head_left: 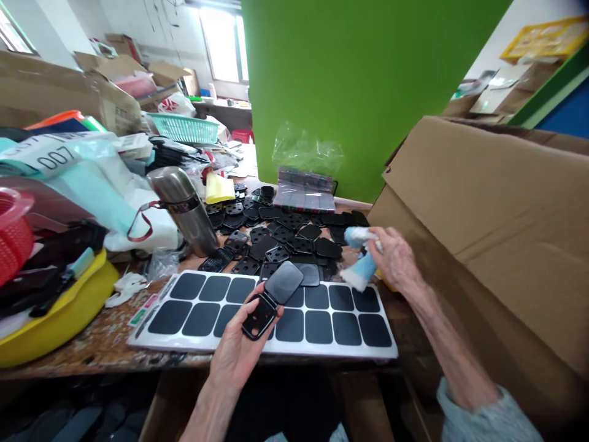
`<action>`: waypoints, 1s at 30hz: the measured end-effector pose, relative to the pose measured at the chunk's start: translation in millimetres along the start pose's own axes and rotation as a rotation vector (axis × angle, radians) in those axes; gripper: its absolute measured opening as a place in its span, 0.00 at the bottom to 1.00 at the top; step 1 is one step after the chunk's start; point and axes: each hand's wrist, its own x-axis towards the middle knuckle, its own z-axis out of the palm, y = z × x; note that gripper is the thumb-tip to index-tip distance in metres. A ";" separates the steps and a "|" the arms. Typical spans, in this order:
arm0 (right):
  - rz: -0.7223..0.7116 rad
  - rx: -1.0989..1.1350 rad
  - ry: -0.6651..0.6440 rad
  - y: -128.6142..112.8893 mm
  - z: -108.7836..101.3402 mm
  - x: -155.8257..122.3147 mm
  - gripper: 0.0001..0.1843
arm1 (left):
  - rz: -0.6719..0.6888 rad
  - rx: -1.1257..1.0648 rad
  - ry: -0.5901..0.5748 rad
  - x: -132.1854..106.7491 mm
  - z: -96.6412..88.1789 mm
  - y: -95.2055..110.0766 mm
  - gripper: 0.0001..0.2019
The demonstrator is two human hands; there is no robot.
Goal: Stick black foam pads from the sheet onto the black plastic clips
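My left hand [242, 350] holds a black hinged plastic case [271, 299], opened, with its glossy lid tilted up and its lower half showing round holes. It hovers over a white sheet [142, 334] covered with several black rounded-square pads. My right hand [393, 258] is closed on a blue and white cloth [361, 261] above the sheet's far right corner. Behind the sheet lies a heap of black plastic parts [285, 236].
A steel thermos flask [184, 209] lies left of the heap. A yellow basin [55, 319] and red basket [13, 230] fill the left side. A large cardboard box [497, 215] stands at the right. A clear plastic bag [304, 184] leans against the green panel [368, 80].
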 end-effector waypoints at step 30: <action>0.345 0.795 0.026 -81.5 36.7 -56.8 0.17 | 0.910 1.414 0.051 -26.0 -47.4 6.7 0.17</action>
